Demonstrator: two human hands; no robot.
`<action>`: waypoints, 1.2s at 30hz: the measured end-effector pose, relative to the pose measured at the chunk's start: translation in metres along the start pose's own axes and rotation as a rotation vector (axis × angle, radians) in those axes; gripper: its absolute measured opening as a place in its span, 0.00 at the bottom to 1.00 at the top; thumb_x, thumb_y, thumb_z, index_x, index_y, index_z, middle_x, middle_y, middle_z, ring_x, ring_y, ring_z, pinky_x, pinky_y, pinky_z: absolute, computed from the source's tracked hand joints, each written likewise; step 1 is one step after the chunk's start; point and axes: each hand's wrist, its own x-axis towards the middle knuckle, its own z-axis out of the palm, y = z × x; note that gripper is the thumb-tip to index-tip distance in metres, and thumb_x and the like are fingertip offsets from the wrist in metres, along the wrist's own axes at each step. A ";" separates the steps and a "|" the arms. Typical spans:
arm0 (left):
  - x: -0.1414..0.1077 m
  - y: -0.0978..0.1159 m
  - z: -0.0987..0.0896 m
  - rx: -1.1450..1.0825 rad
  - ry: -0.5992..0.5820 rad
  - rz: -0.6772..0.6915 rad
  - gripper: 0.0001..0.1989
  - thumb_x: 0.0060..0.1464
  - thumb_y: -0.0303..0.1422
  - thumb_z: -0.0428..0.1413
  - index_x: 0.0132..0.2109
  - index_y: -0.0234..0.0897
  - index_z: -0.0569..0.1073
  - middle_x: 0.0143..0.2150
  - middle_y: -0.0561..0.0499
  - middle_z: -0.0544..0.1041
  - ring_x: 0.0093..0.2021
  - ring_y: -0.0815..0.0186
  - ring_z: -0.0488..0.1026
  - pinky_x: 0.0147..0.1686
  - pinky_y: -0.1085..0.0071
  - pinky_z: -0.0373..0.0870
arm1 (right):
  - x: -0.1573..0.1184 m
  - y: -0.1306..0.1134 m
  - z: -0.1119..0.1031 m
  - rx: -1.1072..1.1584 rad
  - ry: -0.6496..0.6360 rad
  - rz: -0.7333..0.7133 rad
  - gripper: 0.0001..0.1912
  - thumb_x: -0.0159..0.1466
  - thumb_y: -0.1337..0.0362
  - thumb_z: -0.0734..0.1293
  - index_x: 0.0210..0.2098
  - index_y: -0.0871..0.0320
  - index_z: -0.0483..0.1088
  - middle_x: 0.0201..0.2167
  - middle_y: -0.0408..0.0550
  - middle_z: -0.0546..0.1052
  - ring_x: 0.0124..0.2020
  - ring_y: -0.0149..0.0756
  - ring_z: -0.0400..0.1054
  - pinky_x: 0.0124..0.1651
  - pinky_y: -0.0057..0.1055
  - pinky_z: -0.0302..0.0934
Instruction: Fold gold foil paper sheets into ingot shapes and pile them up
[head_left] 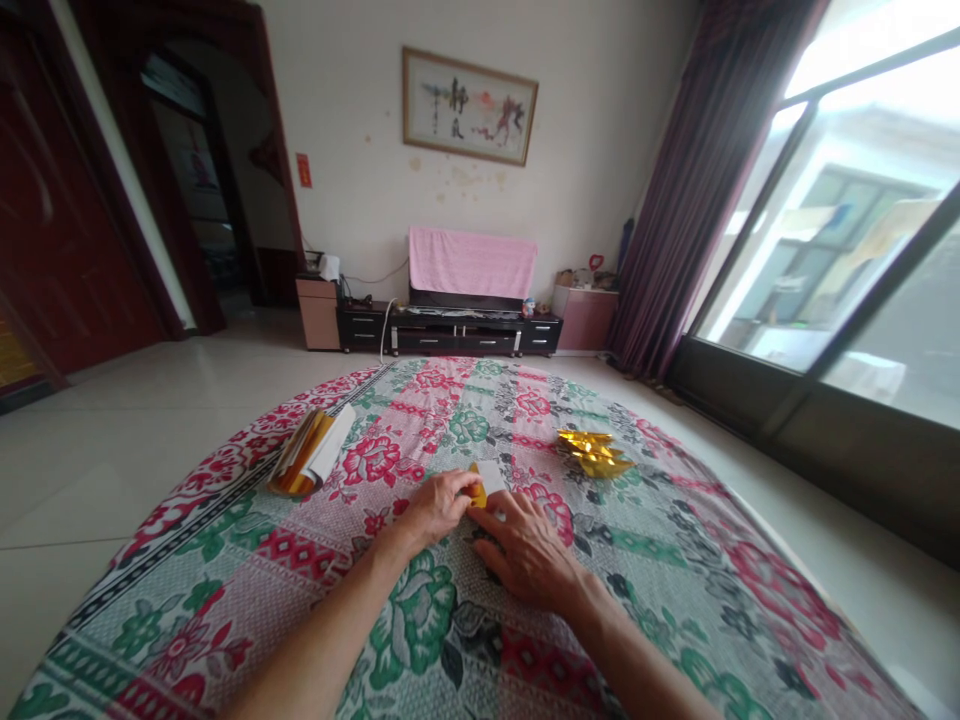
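A small sheet of paper [491, 476], white on one face and shiny gold on the other, lies partly folded on the flowered cloth at the centre. My left hand [439, 510] pinches its left, gold edge between thumb and fingers. My right hand [529, 550] lies palm down with the fingers stretched out, its fingertips touching the near edge of the sheet. Part of the paper is hidden under my fingers. To the left rests a loosely curled stack of gold and white sheets [313, 450]. On the right sit several folded gold paper pieces [596, 455] close together.
A round table is covered by a red, green and grey flowered tablecloth [645, 610]. Beyond it, a low black cabinet [457, 338] stands against the wall, with a pink cloth [472, 260] draped over something on top. Large windows [847, 240] and a purple curtain [682, 190] are at right.
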 end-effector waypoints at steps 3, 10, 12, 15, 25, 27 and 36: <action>0.000 -0.001 0.000 0.005 -0.002 0.003 0.17 0.47 0.23 0.48 0.44 0.38 0.72 0.41 0.51 0.76 0.41 0.66 0.71 0.46 0.72 0.65 | 0.000 -0.001 -0.002 0.003 -0.006 0.000 0.18 0.64 0.56 0.59 0.53 0.50 0.62 0.44 0.49 0.65 0.43 0.40 0.57 0.47 0.38 0.55; 0.000 0.000 0.000 0.024 -0.010 0.003 0.17 0.48 0.24 0.48 0.44 0.38 0.72 0.41 0.51 0.76 0.41 0.66 0.71 0.46 0.73 0.65 | -0.004 0.003 -0.008 0.079 -0.022 -0.055 0.14 0.66 0.63 0.56 0.49 0.52 0.65 0.44 0.48 0.67 0.45 0.37 0.59 0.49 0.36 0.55; 0.000 0.002 -0.001 0.025 -0.008 -0.001 0.16 0.49 0.24 0.47 0.44 0.37 0.72 0.41 0.50 0.76 0.41 0.66 0.71 0.45 0.73 0.66 | -0.006 0.004 -0.008 0.092 -0.025 -0.060 0.14 0.65 0.65 0.56 0.49 0.53 0.65 0.45 0.48 0.67 0.45 0.36 0.59 0.50 0.35 0.55; -0.001 0.004 -0.002 0.015 -0.013 0.004 0.15 0.50 0.25 0.47 0.44 0.37 0.72 0.42 0.50 0.76 0.42 0.66 0.71 0.47 0.72 0.65 | -0.007 0.005 -0.008 0.097 -0.017 -0.043 0.14 0.65 0.65 0.57 0.49 0.53 0.65 0.45 0.48 0.66 0.46 0.37 0.59 0.50 0.36 0.56; -0.003 0.004 -0.003 0.065 -0.008 0.082 0.16 0.48 0.24 0.51 0.46 0.36 0.70 0.42 0.48 0.74 0.42 0.65 0.70 0.46 0.71 0.65 | -0.006 0.006 -0.003 0.163 0.058 -0.071 0.14 0.63 0.68 0.58 0.47 0.55 0.68 0.42 0.50 0.67 0.44 0.37 0.61 0.49 0.37 0.58; -0.003 0.004 -0.002 0.061 -0.004 0.083 0.16 0.48 0.24 0.51 0.46 0.37 0.70 0.42 0.49 0.74 0.42 0.65 0.70 0.45 0.71 0.65 | -0.006 0.008 -0.003 0.185 0.079 -0.077 0.14 0.63 0.69 0.58 0.46 0.55 0.69 0.41 0.50 0.67 0.44 0.37 0.61 0.49 0.36 0.58; -0.004 0.005 -0.003 0.058 -0.015 0.071 0.16 0.48 0.24 0.51 0.46 0.38 0.70 0.42 0.50 0.74 0.42 0.65 0.70 0.45 0.71 0.66 | -0.009 0.012 -0.004 0.239 0.132 -0.085 0.12 0.63 0.71 0.57 0.40 0.57 0.71 0.38 0.50 0.67 0.40 0.35 0.61 0.44 0.33 0.58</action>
